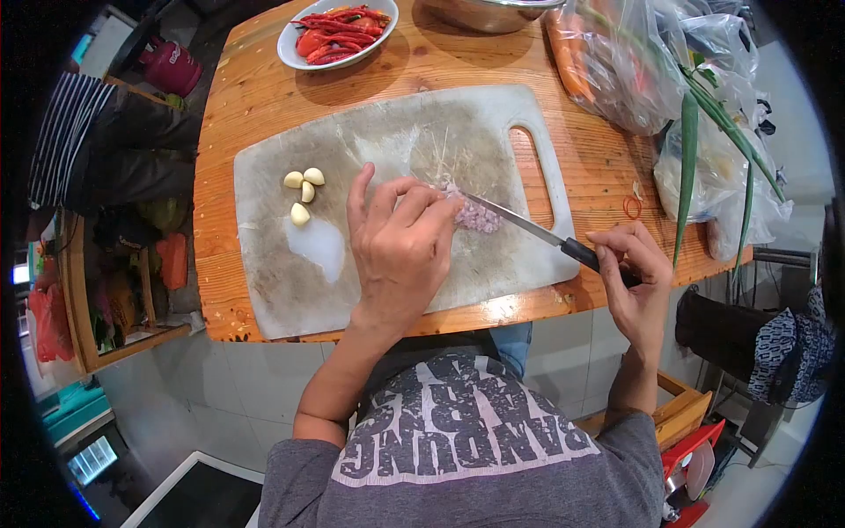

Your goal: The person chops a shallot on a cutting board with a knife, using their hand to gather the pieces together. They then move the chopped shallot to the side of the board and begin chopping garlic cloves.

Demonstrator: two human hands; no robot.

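Note:
My right hand [635, 268] grips the black handle of a kitchen knife [526, 222], its blade slanting left across the cutting board [264, 290]. Finely chopped shallot [478, 217], pinkish-purple, lies beside and under the blade near its tip. My left hand [400, 238] is over the middle of the board, its thumb and forefinger closed at the blade tip and chopped bits, the little finger sticking out. What sits between those fingertips is hidden. Several peeled garlic cloves [300, 214] rest on the board to the left.
A white bowl of red chillies [339, 35] stands at the back, with a metal bowl [493, 13] beside it. Plastic bags of vegetables [616, 66] fill the right rear, green leaves [687, 167] hanging forward. A rubber band [632, 207] lies on the wooden table [229, 106].

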